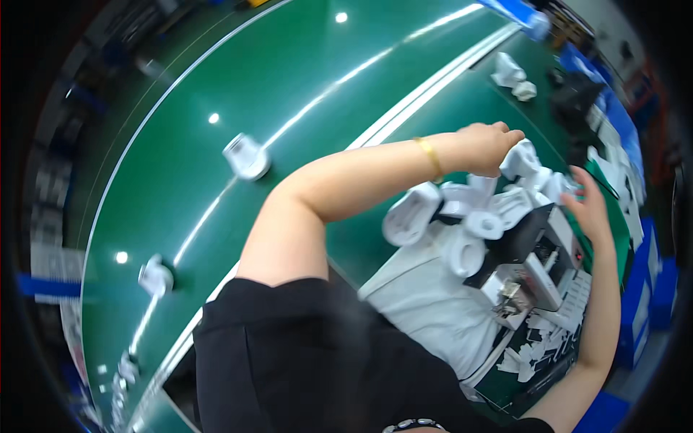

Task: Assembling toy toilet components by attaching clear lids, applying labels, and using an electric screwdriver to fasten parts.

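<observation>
My left hand point(489, 148), with a gold-coloured bracelet at the wrist, reaches across to the right with its fingers curled down. They close on a white plastic housing point(522, 160) at the far side of a pile, though the thumb is hidden. Facing it, my right hand point(590, 206) has its fingers apart, beside another white plastic part point(557, 186); touching or not, I cannot tell. Nearer me in the pile are a long hollow white housing point(410, 216), a white ring-shaped part point(484, 224) and a rounded white part point(463, 255), partly over a white cloth point(433, 289).
A black-and-white box-like device point(545, 252) with a small red light stands below my right hand. Small white scraps point(530, 357) lie near my right forearm. On the green conveyor belt point(289, 65) at left sit white housings point(247, 156). Blue bins point(639, 303) stand far right.
</observation>
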The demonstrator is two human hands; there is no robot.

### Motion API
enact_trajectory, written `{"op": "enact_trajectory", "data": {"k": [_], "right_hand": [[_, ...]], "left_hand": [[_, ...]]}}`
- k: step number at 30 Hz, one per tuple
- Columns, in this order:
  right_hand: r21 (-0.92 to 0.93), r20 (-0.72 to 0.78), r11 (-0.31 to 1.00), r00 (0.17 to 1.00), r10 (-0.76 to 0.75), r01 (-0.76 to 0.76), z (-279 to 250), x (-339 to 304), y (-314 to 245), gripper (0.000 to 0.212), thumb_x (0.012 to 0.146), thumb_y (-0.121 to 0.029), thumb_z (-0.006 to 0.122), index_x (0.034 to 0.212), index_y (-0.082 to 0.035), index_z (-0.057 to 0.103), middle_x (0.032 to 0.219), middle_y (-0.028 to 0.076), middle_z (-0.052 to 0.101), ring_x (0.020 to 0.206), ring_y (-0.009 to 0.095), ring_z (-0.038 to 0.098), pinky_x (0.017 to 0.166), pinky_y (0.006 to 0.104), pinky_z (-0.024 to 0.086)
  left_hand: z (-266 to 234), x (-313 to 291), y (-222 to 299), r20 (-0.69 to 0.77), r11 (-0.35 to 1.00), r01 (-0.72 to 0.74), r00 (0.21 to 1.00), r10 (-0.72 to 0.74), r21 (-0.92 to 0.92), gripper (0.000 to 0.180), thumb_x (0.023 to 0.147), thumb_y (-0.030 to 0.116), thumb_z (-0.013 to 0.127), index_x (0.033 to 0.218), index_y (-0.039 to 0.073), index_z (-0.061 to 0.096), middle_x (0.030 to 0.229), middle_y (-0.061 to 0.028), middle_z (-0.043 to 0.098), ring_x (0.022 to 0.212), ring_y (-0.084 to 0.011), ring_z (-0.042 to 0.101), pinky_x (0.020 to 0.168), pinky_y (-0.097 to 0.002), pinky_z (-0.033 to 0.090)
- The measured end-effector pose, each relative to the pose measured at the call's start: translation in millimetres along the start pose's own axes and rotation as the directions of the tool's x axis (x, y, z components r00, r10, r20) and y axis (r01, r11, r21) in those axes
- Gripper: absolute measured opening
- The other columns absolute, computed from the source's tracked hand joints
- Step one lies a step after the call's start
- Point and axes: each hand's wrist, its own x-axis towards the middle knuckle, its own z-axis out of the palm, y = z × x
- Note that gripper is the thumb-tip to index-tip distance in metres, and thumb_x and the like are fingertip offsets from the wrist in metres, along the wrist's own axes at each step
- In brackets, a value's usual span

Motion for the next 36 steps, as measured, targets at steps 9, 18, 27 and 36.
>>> {"op": "enact_trajectory", "data": {"k": [9,18,27,36], "right_hand": [[0.341,-0.356,0.934,0.934,0.019,0.111,-39.2,-123.7,-20.6,0.037,0.091,-0.010,0.065,0.126,-0.001,0.057,0.107,0.006,0.063,0.100,0.012,0.059,0.091,0.0247,0.045],[0.340,-0.489,0.915,0.790,0.369,-0.217,-47.2,-294.5,-6.5,0.016,0.089,-0.011,0.067,0.101,0.000,0.069,0.090,0.001,0.067,0.084,0.007,0.060,0.076,0.0206,0.046],[-0.085,-0.231,0.582,0.584,0.778,-0.809,53.7,-316.8,41.0,0.039,0.071,-0.032,0.077,0.096,-0.004,0.067,0.091,0.012,0.069,0.086,0.028,0.067,0.079,0.0372,0.051],[0.269,-0.253,0.716,0.670,0.698,-0.644,31.8,-337.1,15.3,0.051,0.081,-0.005,0.061,0.131,-0.004,0.051,0.090,0.005,0.060,0.079,0.014,0.057,0.071,0.0270,0.048]], "left_hand": [[-85.1,-366.0,-130.6,-0.140,0.661,0.608,0.774,-0.618,0.440,0.094,0.054,0.011,0.085,0.138,0.015,0.043,0.147,-0.0126,0.038,0.136,-0.0364,0.034,0.112,-0.0439,0.033],[-85.4,-334.3,-79.2,-0.303,0.853,0.522,0.814,-0.495,0.009,0.037,0.076,0.011,0.068,0.108,0.000,0.055,0.092,-0.0079,0.060,0.088,-0.0172,0.059,0.079,-0.0310,0.048],[78.8,-232.7,93.3,-0.197,0.284,-0.122,0.947,-0.254,-0.951,0.082,0.066,0.024,0.069,0.138,0.000,0.037,0.123,-0.0131,0.052,0.114,-0.0228,0.053,0.097,-0.0370,0.046],[141.2,-204.0,158.6,0.204,-0.115,0.227,0.962,0.183,-0.967,0.111,0.062,0.001,0.075,0.153,0.007,0.011,0.149,-0.0171,0.033,0.137,-0.0241,0.034,0.113,-0.0339,0.024]]}}
